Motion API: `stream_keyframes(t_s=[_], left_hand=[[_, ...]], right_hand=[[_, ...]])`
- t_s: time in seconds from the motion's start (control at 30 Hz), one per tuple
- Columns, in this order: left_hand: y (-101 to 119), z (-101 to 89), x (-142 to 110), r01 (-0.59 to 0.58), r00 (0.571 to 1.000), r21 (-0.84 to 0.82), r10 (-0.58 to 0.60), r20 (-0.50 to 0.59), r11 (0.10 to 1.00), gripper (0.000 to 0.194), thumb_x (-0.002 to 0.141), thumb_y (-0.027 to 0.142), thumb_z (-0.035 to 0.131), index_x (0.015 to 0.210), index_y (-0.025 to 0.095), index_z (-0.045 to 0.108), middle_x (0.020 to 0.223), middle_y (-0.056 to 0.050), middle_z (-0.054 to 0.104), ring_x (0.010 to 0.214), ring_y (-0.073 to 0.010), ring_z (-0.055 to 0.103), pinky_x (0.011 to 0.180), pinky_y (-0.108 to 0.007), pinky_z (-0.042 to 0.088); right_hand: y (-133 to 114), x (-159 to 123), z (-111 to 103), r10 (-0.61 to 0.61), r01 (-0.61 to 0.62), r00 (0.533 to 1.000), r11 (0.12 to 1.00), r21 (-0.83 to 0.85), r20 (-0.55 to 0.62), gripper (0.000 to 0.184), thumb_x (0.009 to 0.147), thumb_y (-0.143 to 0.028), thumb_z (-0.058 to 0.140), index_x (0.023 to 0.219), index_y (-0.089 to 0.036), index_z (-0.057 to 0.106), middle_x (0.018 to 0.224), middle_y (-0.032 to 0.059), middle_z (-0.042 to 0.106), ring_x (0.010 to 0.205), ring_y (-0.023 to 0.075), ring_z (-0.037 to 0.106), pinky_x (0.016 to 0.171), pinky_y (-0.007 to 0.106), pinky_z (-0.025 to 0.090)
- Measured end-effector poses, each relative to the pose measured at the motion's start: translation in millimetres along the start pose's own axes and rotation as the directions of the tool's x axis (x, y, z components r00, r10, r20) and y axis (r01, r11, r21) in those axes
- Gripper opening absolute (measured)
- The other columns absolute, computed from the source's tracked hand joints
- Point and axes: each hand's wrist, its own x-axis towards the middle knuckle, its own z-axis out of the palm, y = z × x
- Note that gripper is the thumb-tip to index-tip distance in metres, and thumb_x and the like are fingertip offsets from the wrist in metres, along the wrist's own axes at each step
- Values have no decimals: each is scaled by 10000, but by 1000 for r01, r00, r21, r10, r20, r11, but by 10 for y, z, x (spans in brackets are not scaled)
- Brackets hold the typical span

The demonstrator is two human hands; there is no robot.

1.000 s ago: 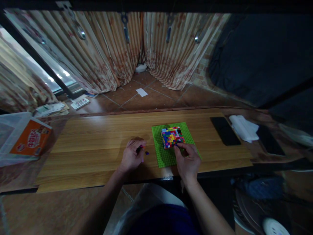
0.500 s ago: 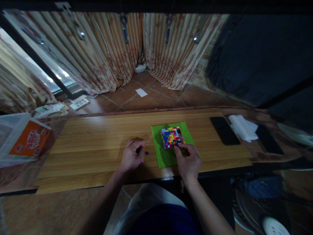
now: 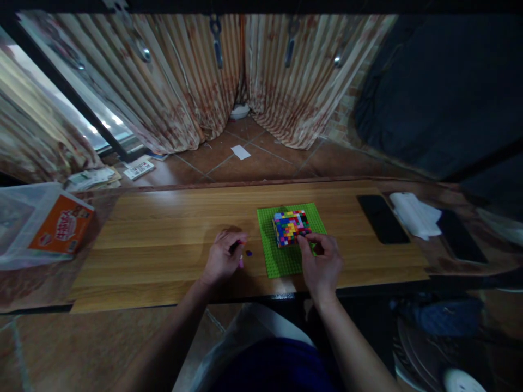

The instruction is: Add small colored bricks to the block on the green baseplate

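Observation:
A green baseplate (image 3: 286, 264) lies on the wooden table (image 3: 163, 218). On it stands a block of many-coloured small bricks (image 3: 290, 226). My right hand (image 3: 321, 264) rests on the plate with thumb and forefinger pinched at the block's near right corner. My left hand (image 3: 223, 257) lies curled on the table left of the plate, fingers closed round small pieces I cannot name. A tiny purple brick (image 3: 249, 252) lies on the wood between my left hand and the plate.
A black phone (image 3: 382, 219), a white cloth (image 3: 414, 213) and another dark flat device (image 3: 461, 237) lie at the table's right end. A clear bag with an orange box (image 3: 61, 231) sits at the left. Striped curtains (image 3: 183, 81) hang behind.
My right hand has shifted slightly up and right along the block's near edge. The view has tilted a little. My left hand has stayed put.

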Motion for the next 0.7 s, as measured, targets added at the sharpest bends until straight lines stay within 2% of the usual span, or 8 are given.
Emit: stream_keyframes(t_s=[0.23,0.37,0.43,0.53,0.6,0.7], left_hand=[[-45,2,-34,61,998,-51,-62,-22,997,150,862,176,557,952,218,669,928,-45,700,916,-192,636,850,-361,520],[-40,17,-55,131,988,-148,-142,-68,980,161,881,211,547,990,215,666,994,-54,700,932,-182,656,843,-339,539],[-33,23,-59,155,980,-196,-176,-90,968,170,888,226,542,1006,208,663,1004,-55,702,931,-174,664,832,-319,548],[-30,24,-57,150,978,-239,-180,-106,959,173,895,241,538,1006,198,664,1004,-54,706,943,-170,667,840,-308,549],[-37,24,-55,144,978,-251,-176,-111,957,172,894,253,544,1000,196,667,998,-54,708,939,-170,670,843,-307,549],[-55,32,-55,140,975,-262,-178,-130,955,172,886,274,560,984,193,676,990,-54,710,933,-175,672,845,-307,549]], right_hand=[[-11,41,-42,-15,15,999,1000,1,45,220,814,-393,631,766,-181,657,780,39,615,685,164,547,648,310,440],[-109,-80,-52,-141,137,987,989,57,74,177,871,-348,582,830,-197,665,823,44,635,759,177,587,688,316,471],[-181,-199,7,-253,232,950,964,129,184,151,902,-296,542,897,-217,671,880,46,651,811,173,610,723,311,492],[-270,-377,184,-366,307,832,930,203,416,214,925,-219,474,1024,-234,663,964,56,653,899,173,623,802,311,510],[-300,-455,322,-363,325,772,931,166,522,250,918,-188,461,1074,-220,653,1006,72,645,942,188,614,838,327,509],[-305,-497,487,-318,381,718,924,34,620,241,900,-162,470,1039,-204,662,1033,88,635,951,214,603,817,342,508]])
